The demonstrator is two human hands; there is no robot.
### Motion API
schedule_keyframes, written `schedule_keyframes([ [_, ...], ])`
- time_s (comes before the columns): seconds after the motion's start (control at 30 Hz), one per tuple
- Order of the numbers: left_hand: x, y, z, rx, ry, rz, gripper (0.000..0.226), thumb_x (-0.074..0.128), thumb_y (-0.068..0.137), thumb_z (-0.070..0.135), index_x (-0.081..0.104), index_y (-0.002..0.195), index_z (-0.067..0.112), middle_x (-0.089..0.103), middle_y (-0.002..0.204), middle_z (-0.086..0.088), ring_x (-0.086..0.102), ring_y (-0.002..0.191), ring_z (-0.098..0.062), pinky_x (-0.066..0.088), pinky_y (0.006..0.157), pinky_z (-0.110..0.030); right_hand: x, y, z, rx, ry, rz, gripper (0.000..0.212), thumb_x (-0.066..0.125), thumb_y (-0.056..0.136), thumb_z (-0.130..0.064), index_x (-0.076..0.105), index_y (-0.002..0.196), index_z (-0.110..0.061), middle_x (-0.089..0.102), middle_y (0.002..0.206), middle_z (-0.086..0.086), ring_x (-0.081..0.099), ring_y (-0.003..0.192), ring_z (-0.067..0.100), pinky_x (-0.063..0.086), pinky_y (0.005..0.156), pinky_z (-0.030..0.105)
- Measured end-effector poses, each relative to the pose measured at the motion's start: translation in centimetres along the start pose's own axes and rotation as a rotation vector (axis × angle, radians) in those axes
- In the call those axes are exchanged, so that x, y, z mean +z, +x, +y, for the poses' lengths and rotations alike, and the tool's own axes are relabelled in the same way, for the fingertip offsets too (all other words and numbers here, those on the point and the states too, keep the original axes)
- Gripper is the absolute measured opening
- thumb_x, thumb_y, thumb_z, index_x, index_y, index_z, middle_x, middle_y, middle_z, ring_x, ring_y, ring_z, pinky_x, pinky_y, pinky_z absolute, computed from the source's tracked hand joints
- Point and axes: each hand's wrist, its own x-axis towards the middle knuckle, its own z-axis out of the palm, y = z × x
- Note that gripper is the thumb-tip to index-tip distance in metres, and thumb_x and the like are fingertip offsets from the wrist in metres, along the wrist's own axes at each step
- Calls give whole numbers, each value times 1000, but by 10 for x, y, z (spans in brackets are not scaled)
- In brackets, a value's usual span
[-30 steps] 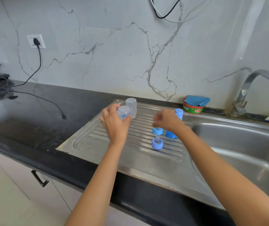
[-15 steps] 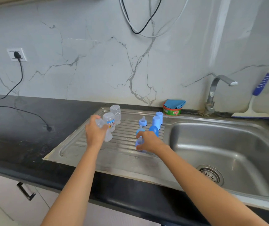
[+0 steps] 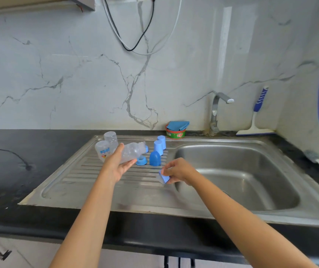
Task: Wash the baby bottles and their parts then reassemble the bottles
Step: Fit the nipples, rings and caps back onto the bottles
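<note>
While the left hand [image 3: 117, 166] lies palm up above the middle of the drainboard [image 3: 81, 182], its thumb and fingers curl around a clear bottle [image 3: 133, 151]. The bottle is held off the steel, tipped on its side, with its neck pointing toward the sink basin [image 3: 232, 171]. The right hand [image 3: 178, 171] hovers over the drainboard's edge beside the basin, fingers bent, pinching a blue collar [image 3: 163, 177] between thumb and fingertips. A pale part shows under the collar, but it is too blurred to tell what it is.

Near the drainboard's far left corner two more clear bottles stand mouth down, a printed bottle [image 3: 102, 150] just in front of a plain bottle [image 3: 110, 139]. Toward the far edge next to the basin stand two light blue caps [image 3: 159, 146], close together. In front of them is a darker domed cap [image 3: 154, 158], with a blue ring [image 3: 141, 161] just beside it.

Along the back wall the counter carries a green tub [image 3: 175, 134] topped with a blue cloth, the faucet [image 3: 215, 111] and a squeegee [image 3: 257, 120].
</note>
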Motion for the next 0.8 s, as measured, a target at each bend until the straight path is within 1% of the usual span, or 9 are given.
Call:
schedule_keyframes([
  [0.07, 13, 0, -9, -5, 14, -17, 29, 65, 91, 27, 51, 108, 7, 61, 106, -15, 64, 87, -28, 53, 81, -38, -9, -6, 6, -12, -24, 15, 21, 78, 75, -7, 68, 93, -2, 68, 80, 8, 67, 68, 19, 60, 66, 28],
  [0.1, 17, -1, -13, -5, 20, -22, 31, 65, 91, 27, 51, 109, 7, 60, 109, -15, 64, 86, -28, 52, 80, -38, -10, -7, 7, -24, -71, 20, 24, 80, 73, -8, 68, 93, -3, 69, 84, 10, 69, 73, 23, 60, 68, 30],
  [0.2, 24, -1, -18, 2, 20, -21, 37, 66, 90, 27, 50, 115, 6, 59, 110, -16, 65, 94, -30, 54, 77, -38, -6, -9, 10, -91, -220, 13, 20, 80, 73, -11, 69, 89, -7, 72, 96, 15, 70, 88, 27, 59, 80, 36],
  [0.3, 20, -3, -18, 9, 33, -11, 34, 67, 90, 26, 51, 113, 8, 60, 105, -13, 64, 94, -29, 55, 81, -40, 2, -7, 11, -126, -299, 9, 20, 80, 74, -15, 70, 90, -7, 72, 95, 12, 69, 83, 21, 58, 81, 33],
  [0.4, 11, 0, -16, 23, 48, 9, 31, 68, 89, 26, 52, 109, 10, 61, 102, -11, 65, 90, -26, 55, 80, -41, 6, -5, 10, -136, -372, 2, 23, 81, 72, -16, 72, 91, -7, 72, 92, 7, 64, 76, 14, 58, 78, 28],
  [0.47, 7, 0, -15, 28, 46, 20, 26, 68, 89, 25, 52, 102, 11, 61, 101, -10, 65, 88, -24, 55, 80, -41, 6, -7, 8, -151, -416, 3, 24, 82, 70, -15, 72, 91, -7, 70, 90, 4, 62, 74, 12, 56, 72, 23],
  [0.57, 3, -1, -16, 28, 24, 29, 20, 67, 89, 22, 50, 93, 13, 60, 101, -10, 64, 94, -25, 54, 87, -45, 9, -10, 7, -180, -505, -9, 29, 84, 67, -15, 70, 92, -8, 64, 88, -1, 58, 75, 11, 46, 61, 15],
  [0.7, 0, -2, -20, 23, 16, 23, 20, 67, 90, 21, 48, 94, 14, 58, 101, -11, 61, 98, -25, 54, 90, -44, 14, -11, 6, -185, -620, -8, 32, 85, 64, -17, 61, 84, -13, 55, 89, -1, 54, 75, 14, 37, 52, 16],
  [0.8, -4, -1, -24, -10, -5, -17, 19, 65, 91, 23, 51, 95, 12, 59, 104, -12, 63, 96, -23, 54, 89, -41, 14, -7, 7, -191, -599, 6, 29, 86, 64, -17, 61, 79, -13, 58, 86, -2, 53, 70, 11, 36, 52, 15],
])
